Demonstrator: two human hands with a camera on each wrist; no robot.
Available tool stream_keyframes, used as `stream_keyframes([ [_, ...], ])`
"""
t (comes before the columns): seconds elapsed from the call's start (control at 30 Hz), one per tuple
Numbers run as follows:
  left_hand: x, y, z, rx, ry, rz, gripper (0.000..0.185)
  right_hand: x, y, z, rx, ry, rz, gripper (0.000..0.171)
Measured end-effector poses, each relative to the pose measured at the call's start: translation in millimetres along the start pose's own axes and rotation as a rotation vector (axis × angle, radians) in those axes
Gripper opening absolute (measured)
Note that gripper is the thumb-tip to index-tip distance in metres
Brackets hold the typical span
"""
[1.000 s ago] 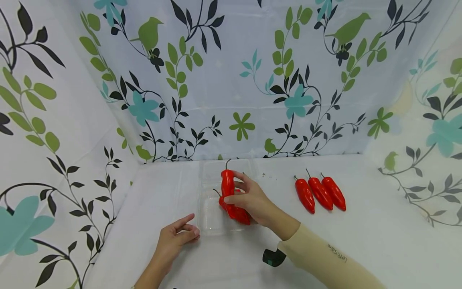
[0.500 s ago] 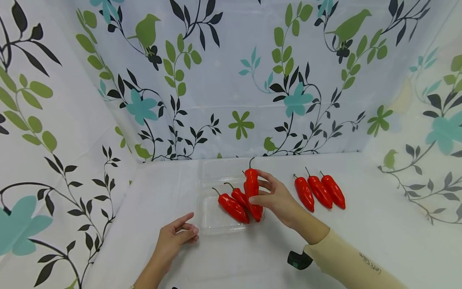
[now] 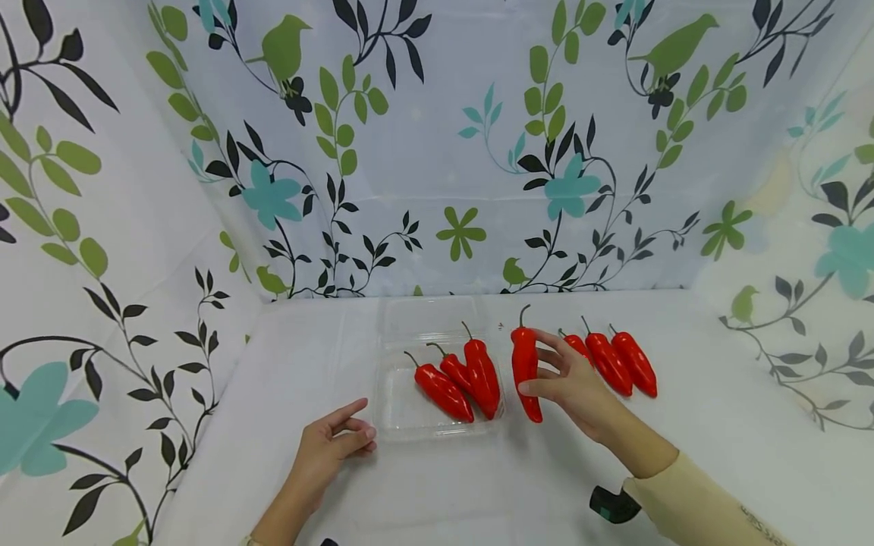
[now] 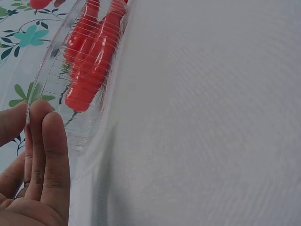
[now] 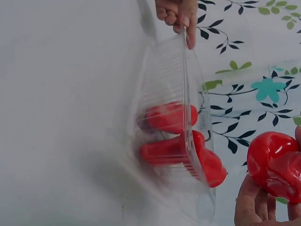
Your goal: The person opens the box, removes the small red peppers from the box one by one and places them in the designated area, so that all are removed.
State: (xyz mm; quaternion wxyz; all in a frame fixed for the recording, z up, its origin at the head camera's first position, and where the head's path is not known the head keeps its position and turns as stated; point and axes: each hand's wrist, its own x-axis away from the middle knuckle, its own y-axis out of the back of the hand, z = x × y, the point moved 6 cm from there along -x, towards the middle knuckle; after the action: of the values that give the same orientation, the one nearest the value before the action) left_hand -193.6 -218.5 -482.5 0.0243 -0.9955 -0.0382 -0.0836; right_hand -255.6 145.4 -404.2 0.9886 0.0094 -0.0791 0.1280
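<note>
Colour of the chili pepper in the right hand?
The chili pepper is glossy red; clearest in head view.

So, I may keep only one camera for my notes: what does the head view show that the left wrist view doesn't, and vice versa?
Only head: three loose peppers right of the tray, the sleeve, and the right hand gripping another pepper.

Only left wrist: the tray's rim passing between the left hand's fingertips, and the ribbed wall in front of the peppers inside.

Both: the tray, the peppers inside, the left hand and the patterned cloth. Red at the left wrist view's top edge may be the held pepper.
</note>
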Motion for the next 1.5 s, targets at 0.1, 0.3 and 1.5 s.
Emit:
stream_keyframes([
  [0.1, -0.2, 0.0, -0.7, 0.001, -0.004, 0.005, 0.059, 5.0, 13.8, -2.5, 0.024, 0.017, -0.015, 0.092],
  [0.3, -0.4, -0.3, -0.8, 0.012, -0.003, 0.014, 0.060, 14.0, 40.9, -9.2, 0.157, 0.056, -0.083, 0.094],
  [1.5, 0.6, -0.2, 1.0, 0.018, -0.007, 0.032, 0.062, 40.7, 123.0, -67.3, 0.698, -0.061, -0.195, 0.099],
])
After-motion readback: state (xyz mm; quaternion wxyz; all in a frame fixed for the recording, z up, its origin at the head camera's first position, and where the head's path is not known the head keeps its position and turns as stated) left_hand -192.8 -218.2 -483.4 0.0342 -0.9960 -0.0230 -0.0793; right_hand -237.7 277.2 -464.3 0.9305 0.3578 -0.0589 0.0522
